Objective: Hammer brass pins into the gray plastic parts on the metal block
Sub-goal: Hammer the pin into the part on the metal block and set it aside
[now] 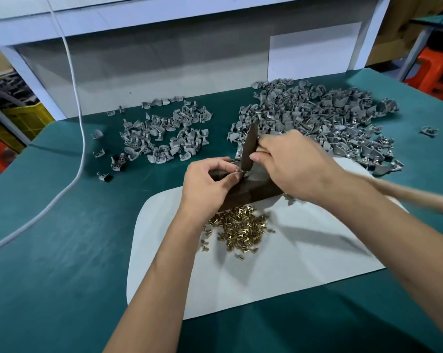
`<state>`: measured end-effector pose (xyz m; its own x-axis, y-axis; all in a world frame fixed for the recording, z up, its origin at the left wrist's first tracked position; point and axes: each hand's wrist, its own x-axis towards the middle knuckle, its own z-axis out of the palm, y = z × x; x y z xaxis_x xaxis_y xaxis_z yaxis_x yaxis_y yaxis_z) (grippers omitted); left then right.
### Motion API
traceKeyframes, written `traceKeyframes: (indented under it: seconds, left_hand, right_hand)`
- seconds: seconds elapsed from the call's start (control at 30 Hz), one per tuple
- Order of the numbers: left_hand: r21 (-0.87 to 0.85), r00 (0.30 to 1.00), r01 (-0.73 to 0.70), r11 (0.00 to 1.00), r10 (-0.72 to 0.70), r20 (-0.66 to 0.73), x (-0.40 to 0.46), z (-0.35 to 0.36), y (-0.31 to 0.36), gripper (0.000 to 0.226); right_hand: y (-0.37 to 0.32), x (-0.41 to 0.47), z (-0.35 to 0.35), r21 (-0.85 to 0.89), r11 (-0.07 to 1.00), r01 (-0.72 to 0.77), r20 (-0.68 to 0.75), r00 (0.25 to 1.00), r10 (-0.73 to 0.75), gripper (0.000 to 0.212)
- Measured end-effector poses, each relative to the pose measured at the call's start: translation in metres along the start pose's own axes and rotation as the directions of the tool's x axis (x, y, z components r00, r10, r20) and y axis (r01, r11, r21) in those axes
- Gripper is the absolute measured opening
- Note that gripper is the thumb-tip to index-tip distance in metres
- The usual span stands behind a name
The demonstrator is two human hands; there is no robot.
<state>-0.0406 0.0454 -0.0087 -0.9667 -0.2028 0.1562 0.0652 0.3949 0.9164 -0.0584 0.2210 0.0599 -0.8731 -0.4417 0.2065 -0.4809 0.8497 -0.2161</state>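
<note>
The left hand [207,180] pinches a small gray plastic part [238,171] between thumb and fingertips, holding it on top of the dark metal block [251,191] in the middle of the table. The right hand [295,165] is wrapped tight around a hammer — its dark head [249,147] stands almost upright, the lower end right at the pinched part, and the blurred wooden handle [409,193] runs off to the right. Just near of the block lies a loose heap of brass pins [239,226], scattered over a pale gray mat [279,271] on the green table cover [62,250]. Farther back sit two piles of gray parts — a smaller, spread-out pile on the left [161,133] and a bigger, denser pile on the right [325,118]. A white cable [80,128] trails down the left side of the table.
</note>
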Motion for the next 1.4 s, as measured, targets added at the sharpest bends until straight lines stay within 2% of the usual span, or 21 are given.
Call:
traceKeyframes:
  seconds: [0.07,0.13,0.17,0.27,0.33,0.43,0.47,0.53,0.6,0.7,0.8,0.87,1.07,1.27,1.33,1.4]
  left_hand:
    - [-0.007,1.000,0.004,1.000,-0.004,-0.001,0.000,-0.001,0.000,0.005]
    - [-0.008,1.000,0.011,1.000,-0.011,-0.007,0.001,-0.001,-0.001,0.006]
    - [-0.013,1.000,0.014,1.000,-0.015,-0.010,0.001,-0.001,-0.002,0.006]
    - [-0.014,1.000,0.006,1.000,-0.006,-0.001,-0.001,0.000,0.000,0.006]
    - [-0.008,1.000,0.009,1.000,-0.009,-0.004,-0.002,-0.001,0.002,0.003]
    - [-0.002,1.000,0.011,1.000,-0.011,-0.010,-0.001,-0.001,0.002,0.002]
    - [-0.004,1.000,0.008,1.000,-0.008,-0.012,0.000,-0.001,0.002,0.002]
    - [-0.020,1.000,-0.004,1.000,0.003,-0.006,-0.001,-0.002,0.001,0.002]
    - [-0.013,1.000,-0.018,1.000,0.018,0.006,-0.001,-0.001,0.001,0.002]
    - [0.005,1.000,-0.031,1.000,0.031,-0.006,-0.001,-0.001,0.000,0.008]
    - [0.015,0.998,-0.047,0.999,0.048,-0.044,-0.001,0.000,0.000,0.015]
    - [-0.024,0.998,-0.029,0.999,0.028,-0.052,0.000,0.000,-0.001,0.015]
    - [-0.150,0.998,0.033,0.988,-0.039,-0.041,-0.001,0.000,0.000,0.012]
    - [-0.142,0.999,0.022,0.990,-0.026,-0.026,-0.002,0.000,0.000,0.013]
    - [-0.144,1.000,0.015,0.990,-0.018,-0.024,-0.002,-0.001,0.000,0.013]
    - [-0.157,1.000,0.016,0.987,-0.019,-0.021,-0.002,-0.001,0.000,0.012]
  right_hand:
    - [0.004,0.002,-0.009,-0.023,0.999,0.022,-0.080,0.996,-0.024,0.021]
    - [0.004,0.000,-0.010,0.086,0.996,0.027,-0.228,0.974,-0.007,0.021]
    - [0.001,-0.001,-0.007,0.112,0.993,0.022,-0.219,0.976,0.003,0.022]
    - [-0.007,-0.003,0.002,0.012,1.000,-0.027,0.008,1.000,0.027,0.024]
    - [-0.006,0.000,-0.009,-0.049,0.999,-0.012,0.022,1.000,0.013,0.023]
    - [-0.002,0.000,-0.013,0.044,0.999,0.011,-0.201,0.980,-0.002,0.023]
    - [-0.004,-0.001,-0.010,0.065,0.998,0.011,-0.226,0.974,0.004,0.025]
    - [-0.008,-0.001,0.002,-0.030,1.000,0.003,-0.098,0.995,-0.006,0.026]
    - [-0.003,0.001,0.004,-0.046,0.999,-0.002,-0.010,1.000,0.001,0.022]
    - [0.013,0.000,-0.006,0.018,1.000,0.008,-0.016,1.000,-0.007,0.022]
    - [0.037,-0.009,-0.014,0.144,0.987,-0.067,-0.022,0.997,0.071,0.018]
    - [0.057,-0.016,-0.021,0.160,0.978,-0.134,-0.005,0.991,0.136,0.016]
    - [0.093,-0.035,-0.024,0.007,0.946,-0.324,0.080,0.943,0.323,0.023]
    - [0.087,-0.038,-0.017,-0.148,0.925,-0.351,0.228,0.898,0.377,0.016]
    - [0.075,-0.034,-0.017,-0.194,0.923,-0.332,0.181,0.913,0.366,0.006]
    - [0.052,-0.026,-0.015,-0.151,0.947,-0.284,0.079,0.952,0.297,0.008]
